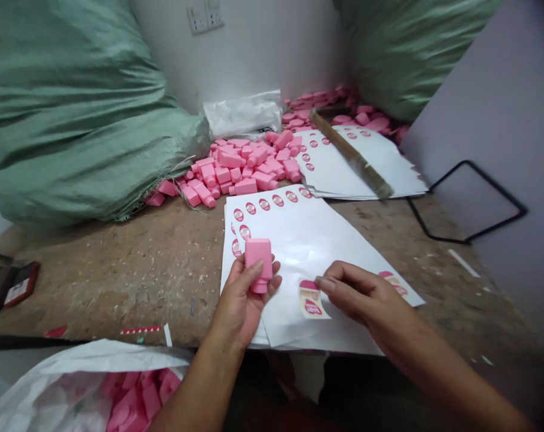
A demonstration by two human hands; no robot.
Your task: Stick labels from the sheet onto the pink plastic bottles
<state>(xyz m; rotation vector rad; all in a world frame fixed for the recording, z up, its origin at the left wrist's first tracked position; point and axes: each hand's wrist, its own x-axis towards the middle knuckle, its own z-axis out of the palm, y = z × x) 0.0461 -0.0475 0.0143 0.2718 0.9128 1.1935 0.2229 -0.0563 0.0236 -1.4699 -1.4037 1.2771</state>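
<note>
My left hand (244,295) is wrapped round a small pink plastic bottle (259,259), held upside down above the near sticker sheet (308,240). My right hand (359,294) pinches the top edge of a pink and cream label sticker (312,300) that lies on that white sheet. A row of round pink stickers runs along the sheet's far edge. A heap of the same pink bottles (245,165) lies farther back on the worn wooden table (132,264).
Large green woven sacks (74,108) stand at the left and the back right. A second stack of sticker sheets (344,168) lies under a wooden stick (350,153). A white bag of pink bottles (132,396) sits at the near left. A black wire frame (474,198) leans at right.
</note>
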